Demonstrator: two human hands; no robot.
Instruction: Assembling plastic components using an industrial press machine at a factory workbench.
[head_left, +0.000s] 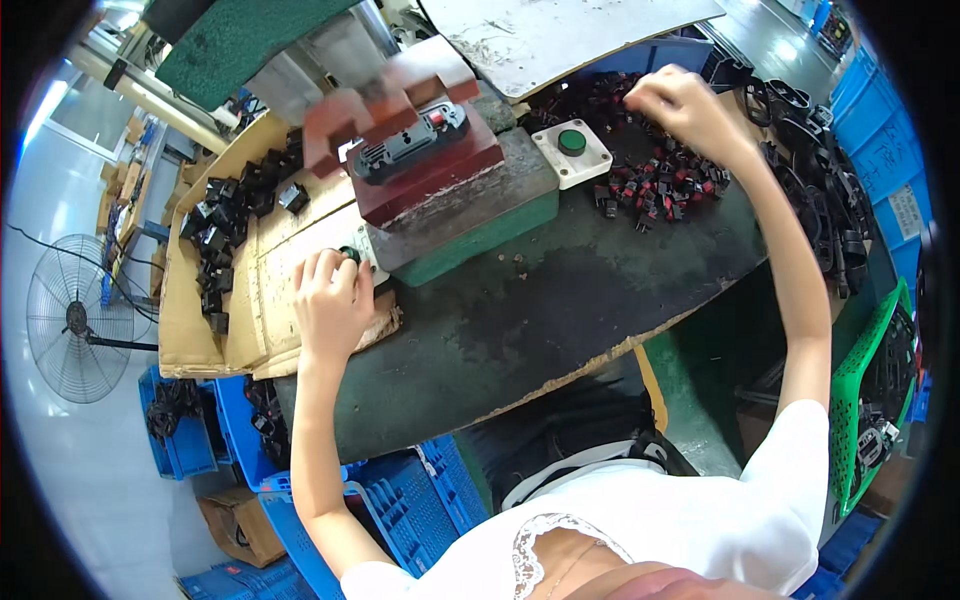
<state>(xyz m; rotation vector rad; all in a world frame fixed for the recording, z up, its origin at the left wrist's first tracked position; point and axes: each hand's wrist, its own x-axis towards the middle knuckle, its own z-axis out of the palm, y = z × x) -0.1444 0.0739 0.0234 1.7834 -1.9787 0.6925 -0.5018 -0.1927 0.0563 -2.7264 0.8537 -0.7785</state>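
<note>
My left hand (333,305) rests on the white button box at the left of the press, its fingers bent over a green push button (350,254), which they partly cover. Raised at the right, my right hand (685,108) has its fingers curled together above a heap of small red and black switches (665,188); anything inside them is hidden. Between my hands, a dark grey elongated housing (412,142) with a red part at its right end lies on the dark red fixture block (432,180). Blurred red tooling (385,112) hangs close over the housing.
A second white button box (586,168) with a green button stands right of the press. Black blocky parts (215,240) lie in the cardboard tray at left. Black cables (815,190) are heaped at right, beside blue crates (880,130) and a green basket (850,420).
</note>
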